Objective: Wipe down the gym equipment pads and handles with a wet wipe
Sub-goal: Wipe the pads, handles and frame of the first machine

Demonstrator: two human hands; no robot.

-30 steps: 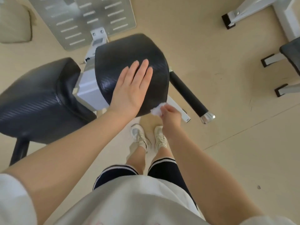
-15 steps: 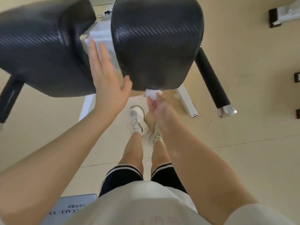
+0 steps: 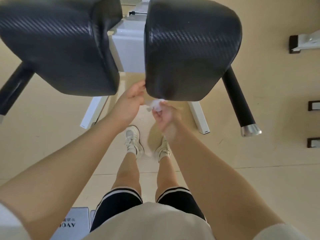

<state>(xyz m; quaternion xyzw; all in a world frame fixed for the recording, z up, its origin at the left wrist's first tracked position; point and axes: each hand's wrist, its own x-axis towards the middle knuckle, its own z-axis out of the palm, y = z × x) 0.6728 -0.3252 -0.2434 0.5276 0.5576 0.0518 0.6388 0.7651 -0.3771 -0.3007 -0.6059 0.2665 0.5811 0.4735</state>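
**gymrat_q:** ok so where's the wipe at and who's holding it?

**padwatcher:** The wet wipe (image 3: pixel 156 104) is a crumpled white wad just below center of the frame, right under the lower edge of the right pad (image 3: pixel 192 49), looks like it's touching the underside. The right hand (image 3: pixel 164 117) holds it, fingers (image 3: pixel 156 114) curled and pinched round the bottom of the wad.

**gymrat_q:** and the other hand?

**padwatcher:** The left hand (image 3: pixel 131 97) is just left of the wipe, palm up-ish, fingers loosely bent. Fingertips are up at the lower left corner of that same pad. Can't tell for sure if it's gripping the edge or just touching it, bit blurry there. It's not holding anything I can make out.

**gymrat_q:** what else is in shot?

**padwatcher:** The left pad (image 3: pixel 60 45), black with the same woven texture, fills the upper left. White frame (image 3: pixel 128 49) between the two pads. A black handle (image 3: pixel 238 97) with a silver end cap slants down at right of the right pad, another dark bar (image 3: pixel 15 87) at far left. Beige floor (image 3: pixel 259 170), white sneakers (image 3: pixel 133 141) below the hands, dark shorts with white stripes, pale shirt along the bottom. More white machine feet (image 3: pixel 304 43) at the right edge.
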